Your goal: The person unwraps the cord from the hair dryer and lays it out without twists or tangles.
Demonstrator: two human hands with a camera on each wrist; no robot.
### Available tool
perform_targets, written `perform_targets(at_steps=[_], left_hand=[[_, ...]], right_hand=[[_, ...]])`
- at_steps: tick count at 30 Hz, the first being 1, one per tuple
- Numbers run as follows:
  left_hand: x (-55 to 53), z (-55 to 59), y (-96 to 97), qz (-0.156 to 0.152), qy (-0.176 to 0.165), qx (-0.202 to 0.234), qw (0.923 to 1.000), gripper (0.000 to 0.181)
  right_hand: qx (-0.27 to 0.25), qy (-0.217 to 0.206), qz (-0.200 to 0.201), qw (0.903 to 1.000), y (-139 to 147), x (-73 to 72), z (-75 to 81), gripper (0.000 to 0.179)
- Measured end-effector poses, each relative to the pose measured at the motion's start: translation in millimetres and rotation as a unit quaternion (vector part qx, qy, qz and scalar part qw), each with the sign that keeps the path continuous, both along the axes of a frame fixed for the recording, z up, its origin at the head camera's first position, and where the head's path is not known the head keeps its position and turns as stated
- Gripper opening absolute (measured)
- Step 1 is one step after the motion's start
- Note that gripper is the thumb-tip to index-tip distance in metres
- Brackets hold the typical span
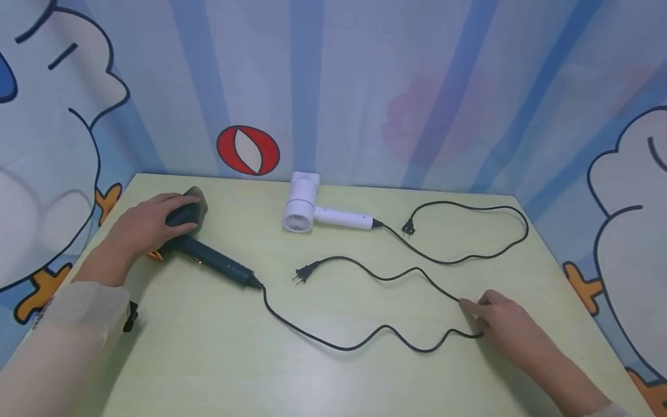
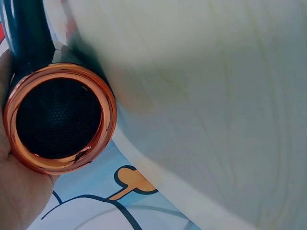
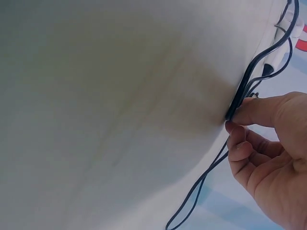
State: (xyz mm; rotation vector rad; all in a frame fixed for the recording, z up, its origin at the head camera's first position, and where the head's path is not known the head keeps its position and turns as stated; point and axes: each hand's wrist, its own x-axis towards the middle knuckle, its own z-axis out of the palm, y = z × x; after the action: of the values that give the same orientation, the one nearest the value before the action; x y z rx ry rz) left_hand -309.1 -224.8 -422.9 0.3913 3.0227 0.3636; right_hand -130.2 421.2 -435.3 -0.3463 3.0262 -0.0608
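At the left of the table, my left hand [image 1: 142, 225] grips the head of a dark green hair dryer [image 1: 216, 262], thumb and fingers around it. In the left wrist view, the dryer's copper-coloured rear ring [image 2: 108, 120] and dark mesh face the camera. A black cord [image 1: 341, 348] runs from its handle in waves across the table. My right hand [image 1: 508, 325] pinches this cord at the right, and the cord's bend lies under the hand. The right wrist view shows thumb and forefinger [image 3: 256, 109] on the cord. Its two-pin plug [image 1: 304, 273] lies mid-table.
A white hair dryer [image 1: 341, 218] lies at the back middle of the table [image 1: 234, 359]. Its black cord [image 1: 523, 226] loops to the right, ending in a plug [image 1: 409, 226]. A printed curtain [image 1: 344, 92] stands behind the table and along both sides.
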Motion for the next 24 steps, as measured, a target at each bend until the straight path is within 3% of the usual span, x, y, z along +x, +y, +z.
perform_targets(at_steps=[6, 13, 18, 24], left_hand=[[-0.6, -0.6, -0.4, -0.001, -0.005, 0.001, 1.0, 0.067], [-0.7, 0.8, -1.6, -0.004, 0.001, -0.008, 1.0, 0.066], [5.3, -0.3, 1.6, -0.005, 0.035, -0.013, 0.9993, 0.064], [19.6, 4.9, 24.5, -0.008, 0.092, -0.008, 0.9957, 0.059]], right_hand=[[0.009, 0.006, -0.007, 0.9999, 14, 7.1, 3.4, 0.048], [0.013, 0.002, -0.004, 0.9999, 12, 7.8, 5.4, 0.045], [-0.005, 0.042, 0.011, 0.9991, 9, 6.9, 12.2, 0.042], [-0.015, 0.068, 0.006, 0.9976, -17, 7.5, 38.3, 0.043]])
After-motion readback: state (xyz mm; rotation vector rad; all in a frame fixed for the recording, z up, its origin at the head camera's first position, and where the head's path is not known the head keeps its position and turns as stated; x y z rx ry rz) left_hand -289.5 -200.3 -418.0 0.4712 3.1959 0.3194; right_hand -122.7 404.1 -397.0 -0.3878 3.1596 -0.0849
